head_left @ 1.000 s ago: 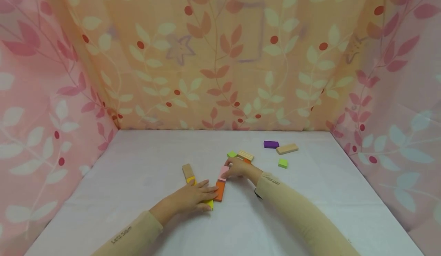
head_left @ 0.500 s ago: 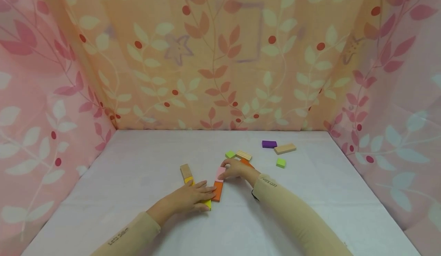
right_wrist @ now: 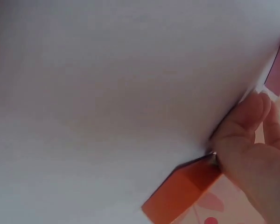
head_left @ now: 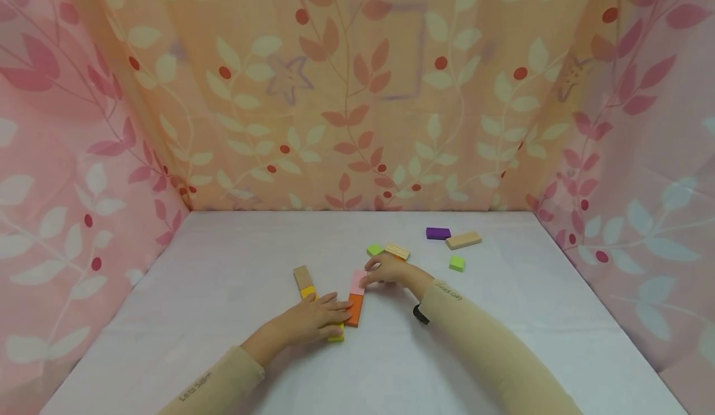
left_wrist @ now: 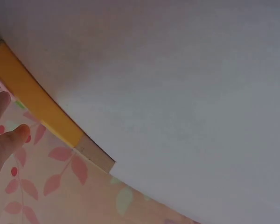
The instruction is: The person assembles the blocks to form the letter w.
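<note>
Now | pink block (head_left: 358,282): just beside right fingers (head_left: 373,265) | yellow block (left_wrist: 35,95): under left fingers (head_left: 337,307)

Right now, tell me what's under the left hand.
Yellow block surfaces show at both edges of the left hand, which overlaps an orange block. Whether the yellow joins is hidden.

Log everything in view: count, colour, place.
Cloth: count unclear, pink-orange, back and sides
Table: one, white, below
Purple block: one, purple, back right
Wooden blocks: three, tan, left and back
Green blocks: two, green, back centre, right
Pink block: one, pink, centre
Orange blocks: two, orange, centre, one mostly hidden
Yellow block: at least one, yellow, left centre
Band: one, dark, right wrist
Sleeves: two, beige, forearms
Left hand: one, bare, over yellow
Right hand: one, bare, beside pink
</note>
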Demonstrator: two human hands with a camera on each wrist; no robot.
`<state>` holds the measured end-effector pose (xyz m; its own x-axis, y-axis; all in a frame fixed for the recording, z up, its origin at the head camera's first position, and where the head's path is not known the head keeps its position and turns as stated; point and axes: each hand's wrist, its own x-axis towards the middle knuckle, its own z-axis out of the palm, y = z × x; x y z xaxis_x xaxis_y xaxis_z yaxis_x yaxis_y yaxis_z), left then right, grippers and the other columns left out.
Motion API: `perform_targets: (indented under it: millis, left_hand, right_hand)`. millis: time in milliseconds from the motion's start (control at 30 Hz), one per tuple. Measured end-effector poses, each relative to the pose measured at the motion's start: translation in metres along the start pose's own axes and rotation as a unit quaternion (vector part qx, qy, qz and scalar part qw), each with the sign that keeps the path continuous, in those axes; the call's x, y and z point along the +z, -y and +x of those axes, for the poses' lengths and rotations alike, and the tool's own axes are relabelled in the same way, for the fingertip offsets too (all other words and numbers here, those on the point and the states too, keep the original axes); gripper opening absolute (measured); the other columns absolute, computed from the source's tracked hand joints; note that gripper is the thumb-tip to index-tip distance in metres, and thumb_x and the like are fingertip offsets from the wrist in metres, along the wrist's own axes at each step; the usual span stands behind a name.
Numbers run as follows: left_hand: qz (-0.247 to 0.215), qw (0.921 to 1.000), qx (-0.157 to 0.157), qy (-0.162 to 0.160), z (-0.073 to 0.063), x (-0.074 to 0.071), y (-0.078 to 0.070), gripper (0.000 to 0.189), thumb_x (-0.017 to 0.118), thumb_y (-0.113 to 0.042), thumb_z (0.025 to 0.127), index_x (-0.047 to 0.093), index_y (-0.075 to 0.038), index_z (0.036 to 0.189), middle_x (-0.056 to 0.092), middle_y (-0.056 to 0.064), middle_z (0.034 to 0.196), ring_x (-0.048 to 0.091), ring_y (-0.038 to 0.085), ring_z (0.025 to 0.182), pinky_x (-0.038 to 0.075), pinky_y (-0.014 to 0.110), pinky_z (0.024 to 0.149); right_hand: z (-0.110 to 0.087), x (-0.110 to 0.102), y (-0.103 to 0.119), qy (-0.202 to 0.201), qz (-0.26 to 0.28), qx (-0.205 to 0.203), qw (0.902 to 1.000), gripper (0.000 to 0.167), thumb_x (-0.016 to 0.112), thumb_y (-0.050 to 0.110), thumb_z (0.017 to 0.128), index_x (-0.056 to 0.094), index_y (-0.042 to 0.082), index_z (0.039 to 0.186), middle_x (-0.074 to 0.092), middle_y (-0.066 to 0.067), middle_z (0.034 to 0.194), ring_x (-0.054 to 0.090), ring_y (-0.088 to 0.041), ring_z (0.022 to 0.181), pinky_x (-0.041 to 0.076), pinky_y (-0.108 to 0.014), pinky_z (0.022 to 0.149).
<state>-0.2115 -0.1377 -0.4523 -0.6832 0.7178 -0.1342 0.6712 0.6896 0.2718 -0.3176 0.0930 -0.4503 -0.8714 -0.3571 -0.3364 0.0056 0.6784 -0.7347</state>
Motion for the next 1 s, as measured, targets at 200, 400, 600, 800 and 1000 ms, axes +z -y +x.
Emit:
perform_targets:
  millis: [200,400,600,800,1000]
  left_hand:
    - [0.031,0.9993,0.011,-0.019,0.005,0.000,-0.004,0.042,0.049,-0.032,0.102,0.057,-0.013,0.138,0.051,0.002,0.144,0.033,0.031,0.140,0.027,0.062,0.107]
    - [0.069,0.9950,0.005,-0.072,0.012,-0.005,-0.005,0.039,0.060,-0.027,0.097,0.059,-0.013,0.133,0.054,0.009,0.139,0.039,0.036,0.135,0.032,0.061,0.105]
    - [0.067,0.9936,-0.086,-0.029,0.034,-0.008,-0.007,0.060,0.056,-0.049,0.094,0.047,-0.018,0.145,0.041,0.007,0.151,0.026,0.036,0.142,0.026,0.061,0.109]
    - [0.047,0.9919,-0.118,-0.002,0.047,-0.015,-0.013,0.064,0.059,-0.049,0.091,0.047,-0.018,0.146,0.036,0.002,0.154,0.020,0.037,0.144,0.023,0.063,0.109]
    - [0.059,0.9915,-0.115,0.015,0.050,-0.016,-0.016,0.065,0.059,-0.051,0.091,0.048,-0.017,0.145,0.038,0.001,0.153,0.022,0.034,0.144,0.024,0.062,0.109]
  right_hand:
    - [-0.003,-0.012,-0.009,-0.001,0.087,0.010,0.9961,0.040,0.076,0.016,0.084,0.062,0.000,0.118,0.064,-0.008,0.100,0.060,-0.019,0.084,0.049,-0.029,0.068]
    - [-0.001,-0.026,-0.017,-0.037,0.091,0.054,0.9937,0.038,0.074,0.019,0.087,0.063,0.002,0.119,0.061,-0.008,0.099,0.057,-0.018,0.082,0.049,-0.027,0.063]
    - [0.001,-0.042,-0.022,-0.064,0.070,0.062,0.9936,0.032,0.071,0.019,0.089,0.063,0.006,0.118,0.062,-0.006,0.090,0.056,-0.017,0.072,0.041,-0.027,0.056]
    - [0.015,-0.049,-0.022,-0.066,-0.015,-0.085,0.9941,0.036,0.068,0.009,0.090,0.062,0.003,0.126,0.059,-0.011,0.091,0.055,-0.021,0.078,0.048,-0.031,0.067]
    - [0.027,-0.048,-0.016,-0.112,-0.248,-0.121,0.9546,0.048,0.071,0.014,0.087,0.060,0.015,0.134,0.049,-0.021,0.132,0.041,-0.041,0.120,0.038,-0.055,0.094]
